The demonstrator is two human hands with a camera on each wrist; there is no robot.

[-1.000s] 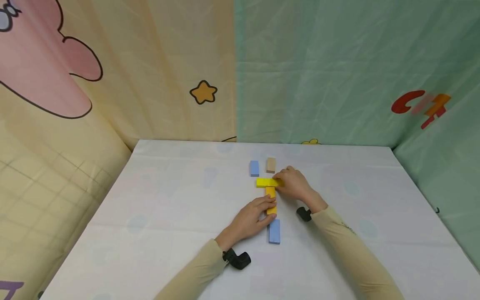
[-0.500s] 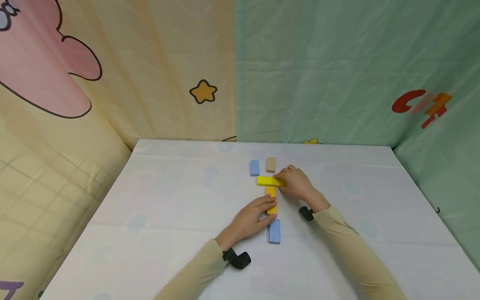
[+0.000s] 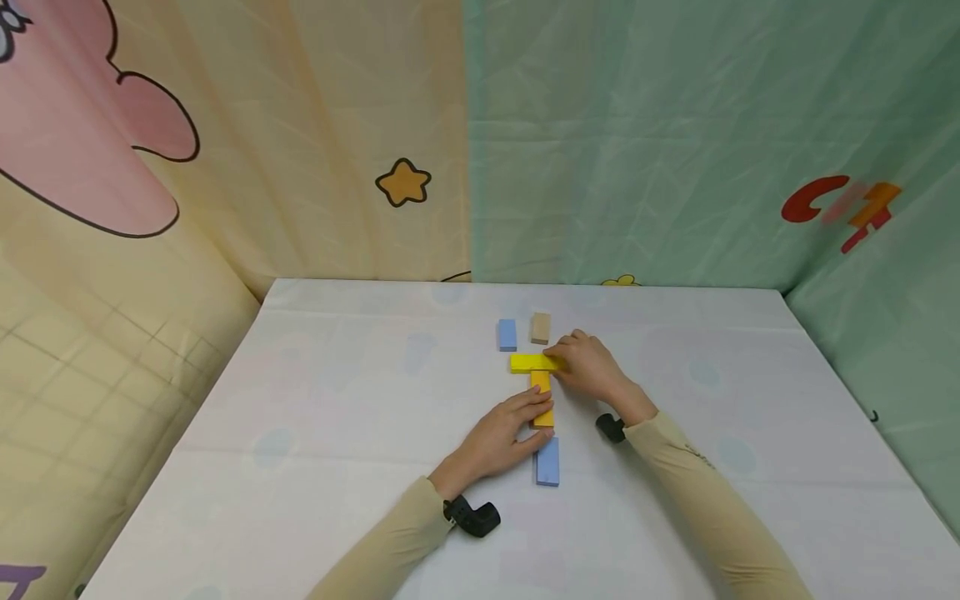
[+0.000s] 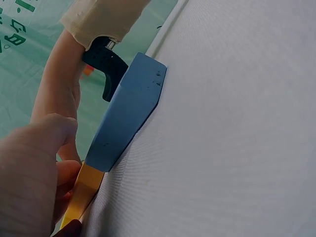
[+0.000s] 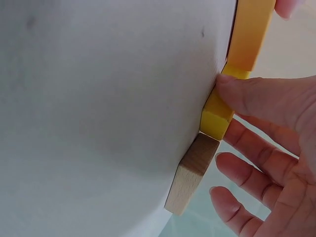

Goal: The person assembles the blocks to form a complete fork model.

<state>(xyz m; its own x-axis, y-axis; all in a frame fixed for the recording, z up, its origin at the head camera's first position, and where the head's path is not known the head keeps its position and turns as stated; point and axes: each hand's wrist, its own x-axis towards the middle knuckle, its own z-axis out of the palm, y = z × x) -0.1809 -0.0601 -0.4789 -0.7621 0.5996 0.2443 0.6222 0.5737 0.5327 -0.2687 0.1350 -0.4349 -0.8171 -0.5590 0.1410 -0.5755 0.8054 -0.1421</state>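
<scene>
In the head view, a yellow block lies crosswise at the far end of an orange-yellow block, like a T. My right hand pinches the yellow block's right end; in the right wrist view the thumb presses its side, while the other fingers spread behind. My left hand rests its fingers across the orange-yellow block, with the thumb by its near end. A blue block continues the line toward me, end to end with the orange-yellow block in the left wrist view.
Beyond the yellow block lie a smaller blue block and a bare wooden block, side by side and apart. A white cloth covers the table. Printed curtains hang behind its far edge.
The yellow block shifted and tilted slightly in my right hand half a second ago, and now sits square against the orange-yellow block again. My left hand has stayed in place.
</scene>
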